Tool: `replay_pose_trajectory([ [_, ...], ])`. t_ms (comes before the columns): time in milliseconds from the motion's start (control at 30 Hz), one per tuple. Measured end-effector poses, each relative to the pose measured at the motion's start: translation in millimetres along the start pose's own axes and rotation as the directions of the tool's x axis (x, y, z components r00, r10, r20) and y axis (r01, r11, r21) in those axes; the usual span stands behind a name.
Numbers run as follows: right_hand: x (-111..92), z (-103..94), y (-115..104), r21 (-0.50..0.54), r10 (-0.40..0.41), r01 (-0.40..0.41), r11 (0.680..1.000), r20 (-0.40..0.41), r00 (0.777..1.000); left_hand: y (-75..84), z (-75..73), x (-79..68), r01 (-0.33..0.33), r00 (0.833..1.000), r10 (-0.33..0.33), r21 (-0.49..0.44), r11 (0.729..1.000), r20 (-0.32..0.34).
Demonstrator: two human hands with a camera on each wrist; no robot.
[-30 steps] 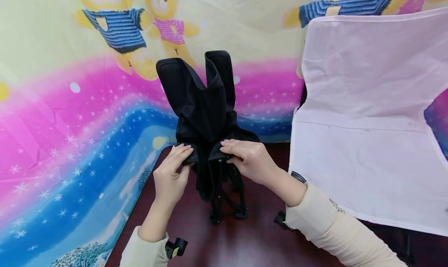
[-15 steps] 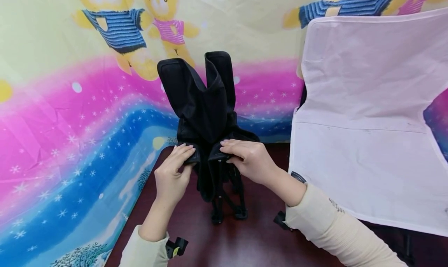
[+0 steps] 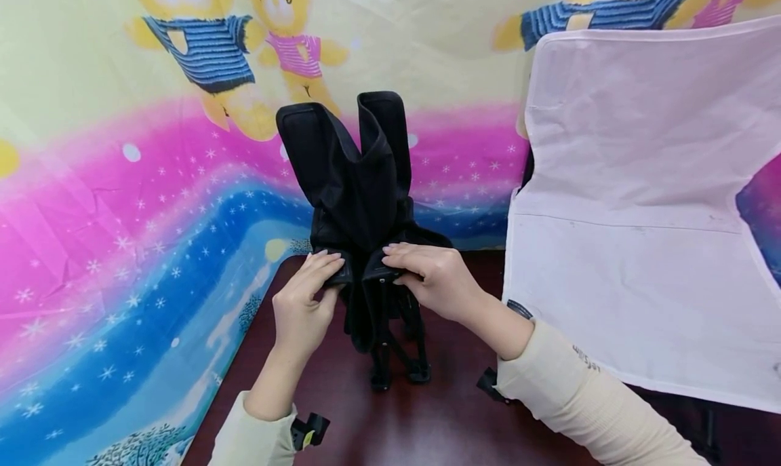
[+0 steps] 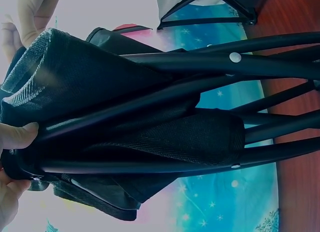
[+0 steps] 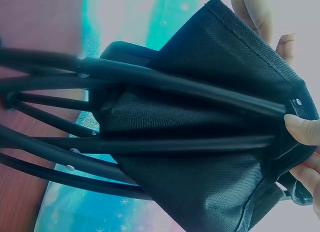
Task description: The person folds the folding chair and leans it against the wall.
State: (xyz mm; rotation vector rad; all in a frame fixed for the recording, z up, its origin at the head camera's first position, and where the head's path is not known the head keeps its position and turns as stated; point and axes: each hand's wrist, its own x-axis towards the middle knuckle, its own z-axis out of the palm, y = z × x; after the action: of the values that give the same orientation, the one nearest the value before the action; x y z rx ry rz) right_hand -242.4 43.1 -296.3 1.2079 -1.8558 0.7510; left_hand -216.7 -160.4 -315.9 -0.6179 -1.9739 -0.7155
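A half-folded black folding chair [image 3: 360, 201] stands on the dark red table, its fabric sagging between two raised back corners. My left hand [image 3: 303, 310] grips the near left corner of its seat, thumb below and fingers on top. The near right corner is held the same way by my right hand [image 3: 436, 279]. Between the hands the seat cloth droops in a deep fold. In the left wrist view, black tubular legs [image 4: 280, 64] with silver rivets lie close together. The right wrist view shows taut seat fabric [image 5: 210, 57] over the tubes, with my right thumb near a corner rivet.
To the right stands a larger chair with a white fabric cover [image 3: 622, 289], close to my right forearm. A cartoon-bear backdrop [image 3: 152, 215] hangs behind and along the left edge of the table [image 3: 439, 425]. Each wrist carries a small black camera mount.
My left hand has shifted slightly to the right with its seat corner, narrowing the gap between the hands a little. The chair's raised left back corner has moved slightly right too. My right hand stays nearly still.
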Motion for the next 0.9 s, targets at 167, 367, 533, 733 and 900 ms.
replay_pose_trajectory([
  [167,0.6,1.1,-1.0,0.001,0.002,-0.002,1.0,0.009,1.0,0.5,0.5,0.1,-0.006,1.0,0.006,0.008,1.0,0.003],
  [367,1.4,2.6,-2.3,0.009,0.005,-0.005,1.0,0.011,1.0,2.0,0.8,0.0,-0.01,1.0,0.01,0.0,1.0,-0.006],
  [533,2.5,2.5,-2.0,0.015,0.003,-0.003,1.0,0.004,1.0,3.9,1.9,1.7,-0.02,0.999,0.019,-0.026,0.999,-0.03],
  [733,3.4,1.7,-2.1,0.014,0.008,-0.008,1.0,0.014,1.0,5.1,4.1,2.9,-0.038,0.998,0.036,-0.038,0.999,-0.046],
  [900,3.9,1.2,-2.5,0.012,0.018,-0.018,1.0,0.031,0.999,5.8,5.6,3.1,-0.034,0.999,0.032,-0.047,0.998,-0.042],
])
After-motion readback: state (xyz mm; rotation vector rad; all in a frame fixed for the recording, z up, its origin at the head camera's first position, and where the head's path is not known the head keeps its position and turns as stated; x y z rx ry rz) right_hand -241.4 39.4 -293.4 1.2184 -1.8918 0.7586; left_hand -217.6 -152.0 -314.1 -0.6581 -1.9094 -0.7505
